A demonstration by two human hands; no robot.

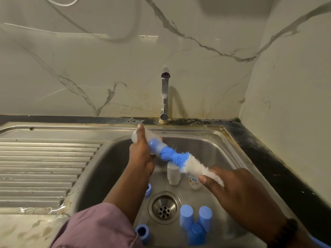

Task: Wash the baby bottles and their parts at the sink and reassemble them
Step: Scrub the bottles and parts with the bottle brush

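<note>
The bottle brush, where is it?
In the head view, the bottle brush slants over the sink, its blue end inside the bottle and its white end in the right hand.

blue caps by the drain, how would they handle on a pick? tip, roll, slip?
Probably light: the blue caps look like small, thin plastic cups. Likely slippery, since they sit in the steel sink basin beside the drain, though wetness there is hard to confirm. Two stand upright and look tall for their base, so a nudge may tip them; the third already leans.
</note>
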